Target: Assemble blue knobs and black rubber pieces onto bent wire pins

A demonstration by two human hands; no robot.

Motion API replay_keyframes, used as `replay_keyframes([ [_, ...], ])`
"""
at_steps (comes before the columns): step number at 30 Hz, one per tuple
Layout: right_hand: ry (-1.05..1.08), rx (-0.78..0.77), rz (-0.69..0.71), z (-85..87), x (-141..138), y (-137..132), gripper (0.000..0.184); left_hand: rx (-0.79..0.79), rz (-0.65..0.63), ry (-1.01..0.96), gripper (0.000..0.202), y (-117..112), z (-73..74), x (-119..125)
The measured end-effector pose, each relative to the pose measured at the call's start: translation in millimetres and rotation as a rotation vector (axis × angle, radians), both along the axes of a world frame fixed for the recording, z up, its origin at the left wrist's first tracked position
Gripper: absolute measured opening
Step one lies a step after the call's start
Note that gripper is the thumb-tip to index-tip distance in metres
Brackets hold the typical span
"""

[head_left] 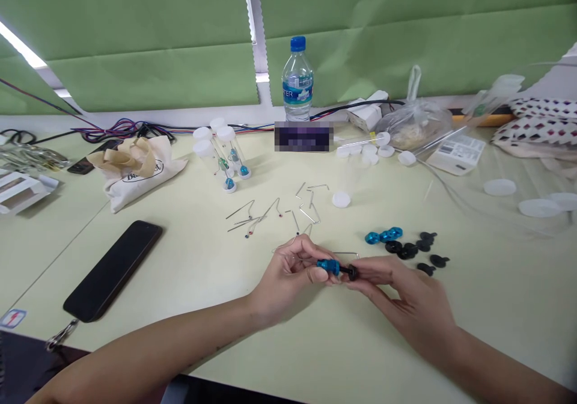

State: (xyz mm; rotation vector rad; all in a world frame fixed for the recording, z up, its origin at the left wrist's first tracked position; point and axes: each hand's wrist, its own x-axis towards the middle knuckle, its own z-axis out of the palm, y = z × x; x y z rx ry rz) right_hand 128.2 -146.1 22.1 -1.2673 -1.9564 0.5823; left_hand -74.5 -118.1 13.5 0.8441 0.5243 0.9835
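Between thumb and fingers, my left hand (288, 272) grips a small blue metallic cylindrical part (329, 266). My right hand (408, 296) pinches a black round-headed piece (352, 272), whose dark stem meets the blue part's right end. How far the stem goes into the blue part I cannot tell. Several blue metallic parts (384, 235) lie beyond my right hand, beside several black round pieces (408, 250) with short stems. Past my left hand lie thin bent metal wires (265, 211), some with small coloured tips. An L-shaped wire (347, 254) lies just behind the fingers.
A black phone (112, 272) lies at the left, near a cloth pouch (139, 172). Clear tubes (232, 148) with white caps stand behind the wires. A water bottle (297, 82) is at the back. More tubes and a plastic bag (417, 127) are at right.
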Motion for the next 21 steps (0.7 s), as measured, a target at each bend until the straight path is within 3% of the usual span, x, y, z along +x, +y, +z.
replay_keyframes([
  [21,-0.001,-0.075,0.065,3.3,1.8,-0.5,0.012,0.029,-0.058,-0.058,0.015,-2.1,-3.9,1.8],
])
